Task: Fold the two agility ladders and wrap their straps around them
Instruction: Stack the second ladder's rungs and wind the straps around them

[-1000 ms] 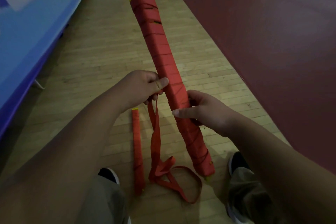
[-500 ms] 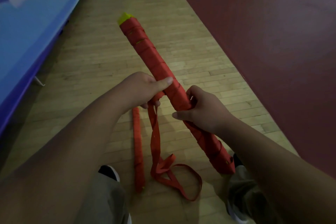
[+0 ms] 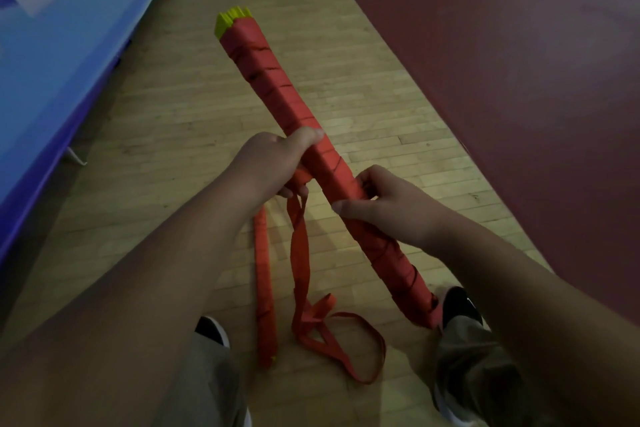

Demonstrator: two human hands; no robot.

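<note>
While both hands hold it off the floor, the wrapped agility ladder (image 3: 277,90) slants away from the fingers, a long bundle bound in red webbing. Its yellow rung ends (image 3: 231,18) stick out at the far tip, well beyond the left thumb, and its near end hangs past the right wrist, just beside the right shoe (image 3: 462,305).

The left hand (image 3: 273,163) sits on the bundle's left side, with its thumb laid across the top face and its fingers curled underneath, pinching the loose strap (image 3: 300,253) against the bundle. The right hand (image 3: 384,201) grasps the bundle just nearer the body, fingers curled over its far side and thumb stretched along the near side, pointing toward the left hand. The two hands are close but do not touch.

From under the left fingers the loose strap drops straight down to the wooden floor (image 3: 166,156), where it gathers in folds and one wide loop between the feet. Just left of that hanging strap, below the left hand, the second ladder (image 3: 265,291) lies flat on the boards as a thin red bundle, with a spot of yellow at its near end.

Off to the left of the left arm runs a blue banner (image 3: 69,31), and to the right of the right hand a dark red floor area (image 3: 502,80). The left shoe (image 3: 212,330) shows below the left forearm.
</note>
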